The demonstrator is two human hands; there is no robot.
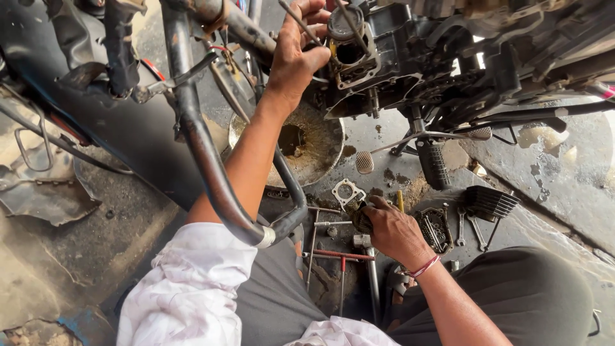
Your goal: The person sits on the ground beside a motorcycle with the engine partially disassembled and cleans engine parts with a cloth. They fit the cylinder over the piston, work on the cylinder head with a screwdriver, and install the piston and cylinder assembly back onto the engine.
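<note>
Oil-stained concrete floor (564,173) lies under a stripped motorcycle engine (397,70). At twelve o'clock the left hand (296,54) reaches up with the arm nearly straight, fingers curled on a thin stud rod (301,24) beside the open cylinder bore (349,51). At five o'clock the right hand (391,230) bends down at the wrist, closed around a dark tool handle (362,220) among spanners (471,227) and a gasket (348,192). The tool's working end is hidden; the engine's top is cut off.
</note>
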